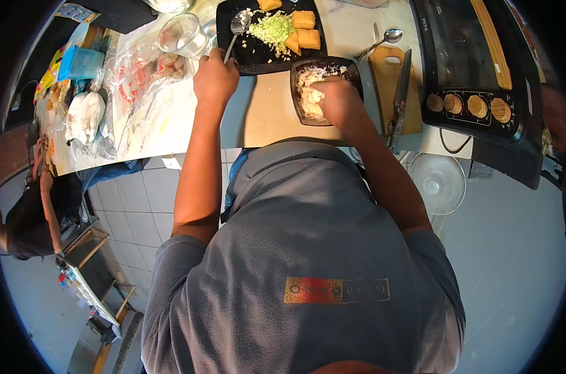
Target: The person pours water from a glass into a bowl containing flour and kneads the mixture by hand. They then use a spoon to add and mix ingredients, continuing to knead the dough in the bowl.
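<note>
Nearest me, below the counter (164, 128): my grey shirt (308, 237), both forearms reaching forward.

Small dark bowl (357, 87): on the tan board (264, 112), holding a pale, lumpy mixture (310, 107). My right hand (338, 100) is over the bowl, bent down, fingertips at the mixture. Hand blurred; cannot tell whether the fingers are closed on anything.

To the right: second board (379, 81) with a long knife (402, 84) lying along it.

My left hand (216, 78): fingers curled, at the near left corner of the large black plate (258, 62), beside the handle of the metal spoon (239, 26). Cannot tell whether it grips the handle.

Plate lies just beyond the small bowl. On it: shredded pale-green pile (272, 31), golden blocks (308, 38) at its right, spoon at left.

Left of plate: clear glass (184, 36), plastic bags (130, 75). Beyond the second board: fork (375, 31) and another spoon (392, 36).
</note>
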{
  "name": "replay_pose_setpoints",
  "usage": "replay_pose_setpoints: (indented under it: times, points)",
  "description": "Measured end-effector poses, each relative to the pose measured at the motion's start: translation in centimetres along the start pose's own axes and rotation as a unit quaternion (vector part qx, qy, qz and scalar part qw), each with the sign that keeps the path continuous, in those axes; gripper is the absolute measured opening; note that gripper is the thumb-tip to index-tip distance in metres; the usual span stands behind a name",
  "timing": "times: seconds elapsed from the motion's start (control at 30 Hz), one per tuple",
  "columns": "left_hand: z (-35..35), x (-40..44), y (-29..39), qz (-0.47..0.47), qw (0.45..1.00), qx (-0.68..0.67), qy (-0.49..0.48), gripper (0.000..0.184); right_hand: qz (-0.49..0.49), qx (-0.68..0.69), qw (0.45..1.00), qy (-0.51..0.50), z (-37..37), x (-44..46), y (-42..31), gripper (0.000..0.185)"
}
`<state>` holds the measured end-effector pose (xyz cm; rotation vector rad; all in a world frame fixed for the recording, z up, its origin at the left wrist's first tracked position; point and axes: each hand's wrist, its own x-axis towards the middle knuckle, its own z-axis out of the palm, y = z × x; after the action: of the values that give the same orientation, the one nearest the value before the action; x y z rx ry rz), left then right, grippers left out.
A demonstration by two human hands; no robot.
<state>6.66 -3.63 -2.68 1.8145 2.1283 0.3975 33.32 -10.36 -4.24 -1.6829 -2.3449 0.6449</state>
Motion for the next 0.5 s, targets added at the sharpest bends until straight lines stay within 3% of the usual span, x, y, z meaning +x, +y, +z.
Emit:
replay_pose_setpoints:
  times: [0.07, 0.1, 0.17, 0.3, 0.37, 0.4, 0.47, 0.5]
  points:
    - [-0.1, -0.3, -0.2, 0.002, 1.0, -0.007, 0.004, 0.038, -0.041, 0.068, 0.992, 0.099, 0.4, -0.1, 1.3, 0.039]
    - [-0.2, -0.6, -0.3, -0.001, 1.0, -0.008, 0.002, 0.038, -0.041, 0.067, 0.992, 0.096, -0.6, -0.1, 0.7, 0.039]
    - [-0.4, -1.1, -0.3, 0.006, 1.0, -0.015, 0.014, 0.04, 0.114, 0.183, 0.976, 0.02, -3.7, -0.1, -1.2, 0.047]
    - [-0.1, -2.7, 0.4, 0.039, 0.996, 0.024, 0.082, 0.037, 0.107, 0.277, 0.955, 0.015, -3.4, -0.1, -0.8, 0.053]
    - [0.4, -3.5, 1.1, 0.161, 0.961, 0.041, 0.22, 0.031, -0.004, 0.383, 0.924, -0.005, -1.4, 0.2, 0.7, 0.055]
    - [0.9, -3.3, 1.7, 0.21, 0.952, -0.036, 0.219, 0.029, -0.002, 0.383, 0.924, -0.006, -1.0, 0.3, 1.0, 0.055]
    - [0.2, -5.4, 5.0, 0.116, 0.962, -0.245, -0.007, 0.033, 0.023, 0.44, 0.896, -0.052, -0.3, 0.3, 0.9, 0.051]
    - [0.9, -5.8, 5.8, 0.109, 0.963, -0.243, -0.046, 0.035, 0.024, 0.44, 0.896, -0.054, -0.4, 0.1, 0.8, 0.051]
